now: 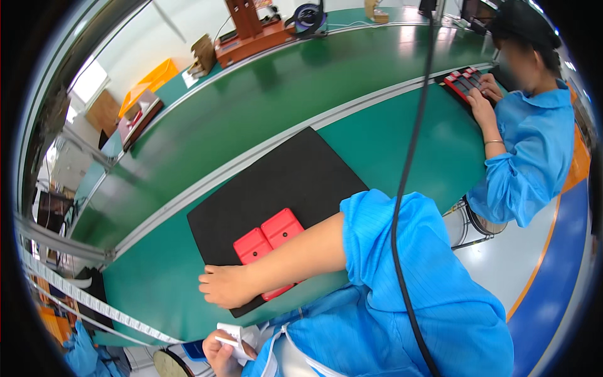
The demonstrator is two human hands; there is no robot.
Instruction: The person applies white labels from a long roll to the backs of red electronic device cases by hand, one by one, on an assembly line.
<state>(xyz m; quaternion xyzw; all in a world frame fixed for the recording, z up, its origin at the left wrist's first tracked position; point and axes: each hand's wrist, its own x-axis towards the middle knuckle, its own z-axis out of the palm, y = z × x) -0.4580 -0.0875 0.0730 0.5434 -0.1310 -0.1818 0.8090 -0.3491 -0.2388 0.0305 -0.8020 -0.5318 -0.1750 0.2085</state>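
My right arm reaches leftward across the black mat (289, 169). At the mat's left edge, my right hand (227, 286) has its fingers curled together; what they hold, if anything, is hidden. Red plastic cases (281, 227) lie side by side on the mat under my forearm, which partly covers them. Small black round spots show on their tops. Close to my body at the lower edge, my left hand (220, 353) is closed on a white folded strip (237, 336), apparently paper.
A long white printed tape (119, 316) hangs at the left. A black cable (409, 157) crosses the view. To the right, a co-worker (527, 138) handles a red and black tray (463, 81). Beyond the rail (301, 125) runs a green conveyor belt (251, 100); an orange bin (147, 85) stands behind it.
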